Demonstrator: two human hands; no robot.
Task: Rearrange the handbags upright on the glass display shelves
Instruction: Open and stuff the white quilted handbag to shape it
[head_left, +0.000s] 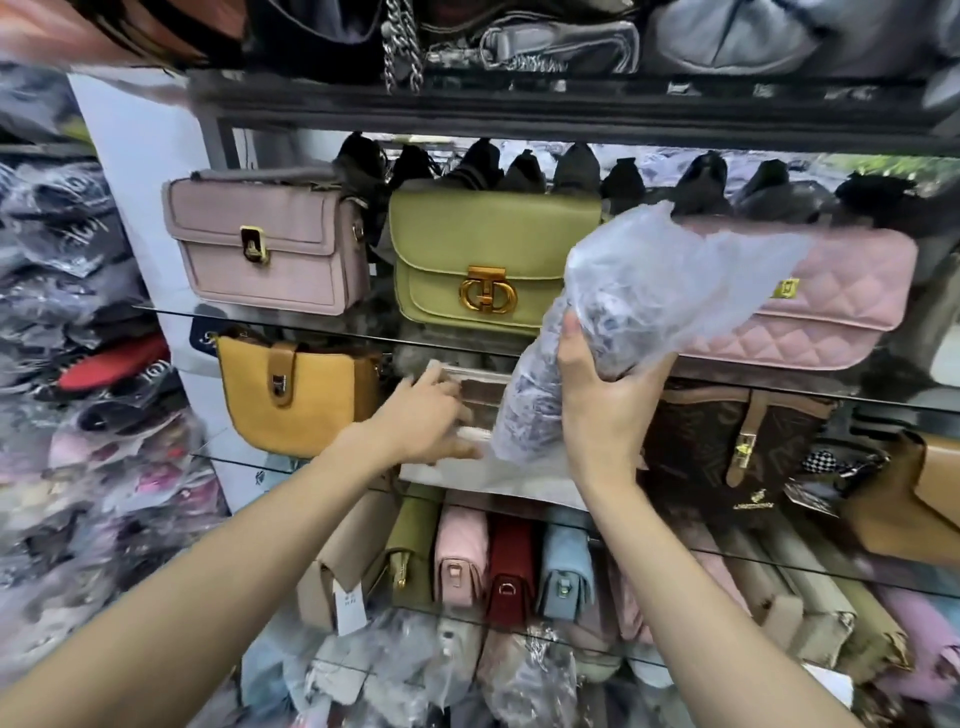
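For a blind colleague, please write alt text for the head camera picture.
A person's right hand holds a plastic-wrapped bag up in front of glass shelves of handbags, while the left hand reaches into the middle shelf. Behind stand a mauve handbag, a green handbag and a pink quilted handbag.

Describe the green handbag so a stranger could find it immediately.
Find the upper glass shelf with three front-facing bags. The olive-green leather flap handbag stands in the middle, between two pink bags. Only it has a big round gold clasp.
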